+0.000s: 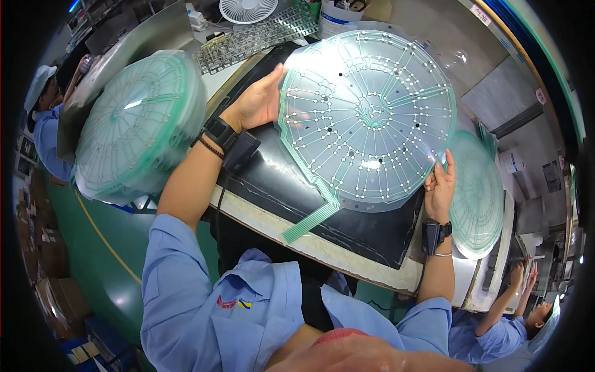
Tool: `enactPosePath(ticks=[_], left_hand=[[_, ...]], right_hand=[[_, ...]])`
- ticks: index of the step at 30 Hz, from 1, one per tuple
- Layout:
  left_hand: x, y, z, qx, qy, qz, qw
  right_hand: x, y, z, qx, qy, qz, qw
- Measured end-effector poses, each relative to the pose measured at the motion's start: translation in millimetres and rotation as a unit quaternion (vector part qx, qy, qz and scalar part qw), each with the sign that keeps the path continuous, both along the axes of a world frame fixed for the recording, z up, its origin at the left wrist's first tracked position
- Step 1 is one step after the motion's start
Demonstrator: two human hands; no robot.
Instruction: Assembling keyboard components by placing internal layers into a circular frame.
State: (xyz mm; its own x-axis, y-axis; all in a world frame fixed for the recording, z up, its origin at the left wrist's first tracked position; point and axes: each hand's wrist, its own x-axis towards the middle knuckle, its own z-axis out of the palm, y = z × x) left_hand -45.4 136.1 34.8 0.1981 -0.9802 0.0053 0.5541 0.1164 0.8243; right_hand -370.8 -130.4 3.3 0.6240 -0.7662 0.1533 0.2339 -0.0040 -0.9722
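Observation:
A large round clear plastic film [347,133], printed with green circuit lines and rows of pale dots, is held up in front of me over the black work mat [260,167]. A flat striped tail [310,222] runs from its lower left edge. My left hand [263,99] grips the film's left edge, thumb showing and the fingers partly seen through the film. At the lower right edge, my right hand [440,186] pinches the rim between thumb and fingers. Bright glare hides part of the print at the upper left.
Left stands a thick stack of similar round films [133,118]; another pile [476,192] lies at right. Behind the mat are a metal grid rack [257,40], a white fan [248,9] and a white tub [338,15]. Co-workers sit at far left [48,124] and lower right [496,335].

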Motion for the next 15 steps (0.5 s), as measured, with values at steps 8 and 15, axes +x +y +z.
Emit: enactPosePath(ticks=[8, 15], left_hand=[[-4, -5, -5, 0.010, -0.103, 0.129, 0.986], [-10, -17, -12, 0.010, -0.119, 0.193, 0.974]], right_hand=[[1, -4, -1, 0.033, -0.021, 0.047, 0.998], [-3, 1, 3, 0.017, -0.029, 0.057, 0.998]])
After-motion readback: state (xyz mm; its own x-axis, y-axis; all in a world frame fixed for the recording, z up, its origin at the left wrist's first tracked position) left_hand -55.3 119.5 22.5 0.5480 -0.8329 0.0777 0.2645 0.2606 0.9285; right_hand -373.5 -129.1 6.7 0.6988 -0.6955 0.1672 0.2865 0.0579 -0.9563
